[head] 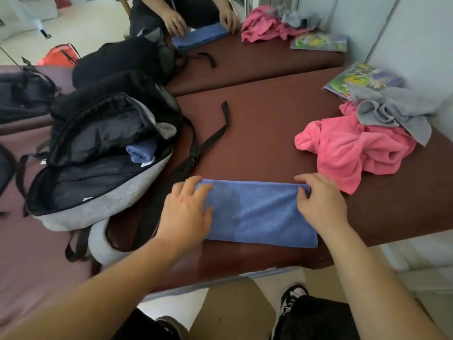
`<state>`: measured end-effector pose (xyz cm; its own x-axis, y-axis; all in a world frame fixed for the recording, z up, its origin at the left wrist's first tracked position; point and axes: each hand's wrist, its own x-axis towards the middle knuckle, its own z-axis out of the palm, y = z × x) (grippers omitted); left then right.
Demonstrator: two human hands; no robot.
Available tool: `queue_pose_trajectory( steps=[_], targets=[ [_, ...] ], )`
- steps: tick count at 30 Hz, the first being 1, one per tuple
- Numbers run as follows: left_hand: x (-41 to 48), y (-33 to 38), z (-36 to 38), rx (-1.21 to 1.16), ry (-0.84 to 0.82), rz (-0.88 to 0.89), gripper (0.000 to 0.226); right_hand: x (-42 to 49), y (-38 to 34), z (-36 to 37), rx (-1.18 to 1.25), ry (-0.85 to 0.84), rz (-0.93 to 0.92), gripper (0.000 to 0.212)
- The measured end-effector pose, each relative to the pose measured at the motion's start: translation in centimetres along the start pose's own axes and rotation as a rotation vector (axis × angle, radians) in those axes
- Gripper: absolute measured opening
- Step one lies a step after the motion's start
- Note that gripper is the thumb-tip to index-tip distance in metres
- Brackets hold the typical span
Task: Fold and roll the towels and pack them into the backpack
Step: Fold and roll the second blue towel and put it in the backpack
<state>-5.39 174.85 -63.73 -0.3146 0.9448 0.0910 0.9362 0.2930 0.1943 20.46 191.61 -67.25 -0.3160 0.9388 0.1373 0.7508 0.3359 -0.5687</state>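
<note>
A blue towel (259, 214) lies folded into a long strip near the front edge of the dark red table (257, 133). My left hand (187, 212) rests flat on its left end with the fingers spread. My right hand (318, 201) pinches the towel's far right corner between thumb and fingers. A black and grey backpack (98, 173) lies open at the left, with a rolled blue towel (142, 150) inside. A crumpled pink towel (350, 148) and a grey towel (394, 111) are heaped at the right.
A mirror at the back of the table repeats the scene. A colourful booklet (360, 79) lies at the far right near the wall. A black backpack strap (215, 133) trails across the middle of the table. My legs and shoes show below the table edge.
</note>
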Motion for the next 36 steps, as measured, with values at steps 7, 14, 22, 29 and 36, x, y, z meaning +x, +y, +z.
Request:
queue_pose_trajectory(
  steps=[7,14,22,29,36],
  targets=[
    [-4.1,5.1,2.5,0.023,-0.387,-0.21,0.074,-1.0,0.5,0.4,-0.039,0.022,-0.043,0.005],
    [2.6,3.4,4.6,0.154,-0.446,0.045,0.08,-1.9,1.4,-1.6,-0.067,-0.088,0.105,0.009],
    [8.0,0.3,1.9,0.367,-0.235,0.169,0.075,-5.0,-3.6,-1.3,-0.11,-0.474,0.068,0.015],
    [-6.5,0.6,2.5,-0.044,0.01,0.446,0.044,-5.6,-4.6,-1.0,0.057,-0.536,0.064,0.012],
    [-8.2,0.5,5.2,-0.041,-0.13,0.459,0.068,-7.4,-3.8,0.4,0.101,-0.407,0.046,0.012]
  ],
)
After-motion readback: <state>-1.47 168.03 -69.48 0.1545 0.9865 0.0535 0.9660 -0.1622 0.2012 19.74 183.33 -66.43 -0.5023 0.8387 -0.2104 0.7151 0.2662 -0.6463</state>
